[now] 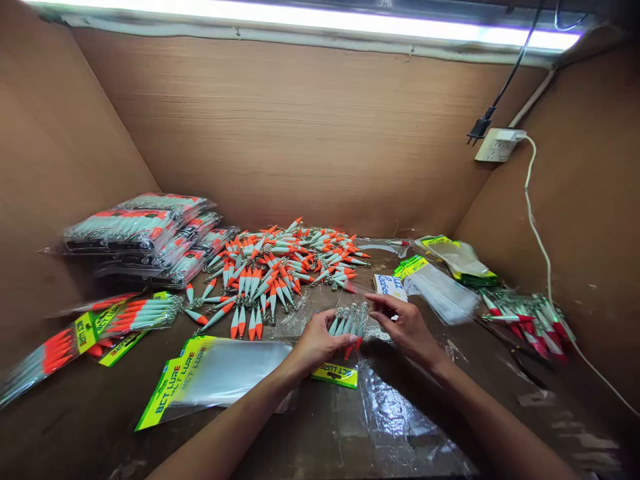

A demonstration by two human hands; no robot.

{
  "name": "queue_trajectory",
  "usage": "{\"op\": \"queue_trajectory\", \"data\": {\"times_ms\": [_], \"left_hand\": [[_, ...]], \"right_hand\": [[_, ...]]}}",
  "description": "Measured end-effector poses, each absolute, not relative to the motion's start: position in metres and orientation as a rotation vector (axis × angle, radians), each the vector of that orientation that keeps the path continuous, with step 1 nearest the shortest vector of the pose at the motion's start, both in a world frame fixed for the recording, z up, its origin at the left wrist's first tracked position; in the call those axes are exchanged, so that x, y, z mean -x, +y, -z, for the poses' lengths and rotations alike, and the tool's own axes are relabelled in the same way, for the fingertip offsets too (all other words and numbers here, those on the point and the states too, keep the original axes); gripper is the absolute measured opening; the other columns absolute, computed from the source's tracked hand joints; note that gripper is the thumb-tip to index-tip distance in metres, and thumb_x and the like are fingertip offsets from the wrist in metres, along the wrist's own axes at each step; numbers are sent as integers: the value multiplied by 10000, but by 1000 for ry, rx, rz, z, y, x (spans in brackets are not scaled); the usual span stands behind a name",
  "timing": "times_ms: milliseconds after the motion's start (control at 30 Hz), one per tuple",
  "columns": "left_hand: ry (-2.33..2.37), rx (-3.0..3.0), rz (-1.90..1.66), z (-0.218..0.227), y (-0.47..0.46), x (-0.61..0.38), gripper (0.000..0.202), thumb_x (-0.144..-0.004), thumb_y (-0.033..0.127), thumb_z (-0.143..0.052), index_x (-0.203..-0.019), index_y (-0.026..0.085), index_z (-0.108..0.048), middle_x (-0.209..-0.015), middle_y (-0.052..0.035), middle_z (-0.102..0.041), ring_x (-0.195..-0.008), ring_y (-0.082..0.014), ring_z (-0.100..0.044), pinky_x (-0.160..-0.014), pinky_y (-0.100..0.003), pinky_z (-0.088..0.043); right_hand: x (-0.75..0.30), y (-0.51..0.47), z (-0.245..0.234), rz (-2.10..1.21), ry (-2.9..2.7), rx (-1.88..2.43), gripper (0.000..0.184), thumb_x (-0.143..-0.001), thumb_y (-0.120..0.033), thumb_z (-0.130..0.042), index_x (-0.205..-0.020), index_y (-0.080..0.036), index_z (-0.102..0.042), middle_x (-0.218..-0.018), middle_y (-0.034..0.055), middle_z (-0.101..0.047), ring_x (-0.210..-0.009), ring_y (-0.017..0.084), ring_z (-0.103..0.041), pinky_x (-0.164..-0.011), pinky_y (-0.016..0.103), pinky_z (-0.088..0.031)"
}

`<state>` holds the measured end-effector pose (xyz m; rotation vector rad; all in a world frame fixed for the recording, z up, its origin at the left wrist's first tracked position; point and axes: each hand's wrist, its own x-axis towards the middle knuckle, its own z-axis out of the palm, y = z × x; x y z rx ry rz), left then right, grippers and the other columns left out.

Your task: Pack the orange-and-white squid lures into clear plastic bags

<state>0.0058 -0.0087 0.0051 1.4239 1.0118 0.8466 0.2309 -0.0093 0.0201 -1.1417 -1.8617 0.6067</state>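
My left hand point(317, 340) is closed around a row of several pale fishing lures point(345, 327) with orange tips. Their hooks point away from me, and the orange ends show below my thumb. A yellow BCT LURE header point(336, 375) lies just under that hand; whether it belongs to a bag around these lures I cannot tell. Beside the hook ends, my right hand point(403, 327) has its thumb and fingers drawn together. A thin clear edge seems to run by its fingertips, but what they hold is unclear.
A heap of orange-tipped lures point(280, 267) lies behind my hands. Packed bags point(145, 233) are stacked at back left, filled packs point(90, 333) nearer. Clear header bags point(230, 373) lie front left, more bags point(440, 290) at right, beside red-tipped lures point(530, 320). A white cable point(535, 220) hangs down right.
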Motion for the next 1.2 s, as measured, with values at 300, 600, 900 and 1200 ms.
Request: {"op": "queue_trajectory", "data": {"times_ms": [300, 600, 900, 1200], "left_hand": [[1001, -1423, -824, 0, -11, -5, 379, -719, 324, -789, -1024, 121, -692, -835, -54, -743, -669, -187, -671, -610, -261, -492], [1002, -1413, -887, 7, -6, -6, 351, -703, 294, -798, -985, 115, -687, -868, -64, -743, -732, -188, -669, -663, -263, -496], [963, -1295, -724, 6, -7, -4, 426, -698, 455, -811, -891, 99, -678, -715, -40, -693, -554, -146, -598, -538, -233, -427], [1080, -1506, -908, 9, -2, -6, 301, -700, 351, -800, -851, 135, -655, -771, -21, -702, -705, -171, -630, -659, -247, -452]], "right_hand": [[-230, -14, -26, -713, -1977, 960, 316, -951, -249, -588, -1258, -267, -661, -942, 39, -681, -828, 168, -628, -759, 296, -502], [-229, -11, -21, -621, -1933, 1188, 262, -905, -275, -647, -1151, -234, -727, -936, 51, -730, -799, 189, -652, -761, 318, -517], [-233, -10, -17, -612, -1936, 1147, 231, -933, -271, -612, -1118, -267, -751, -993, 59, -739, -911, 212, -682, -812, 329, -531], [-234, -10, -19, -581, -1891, 1232, 213, -913, -280, -635, -1079, -248, -765, -963, 60, -750, -878, 213, -687, -802, 333, -516]]}}
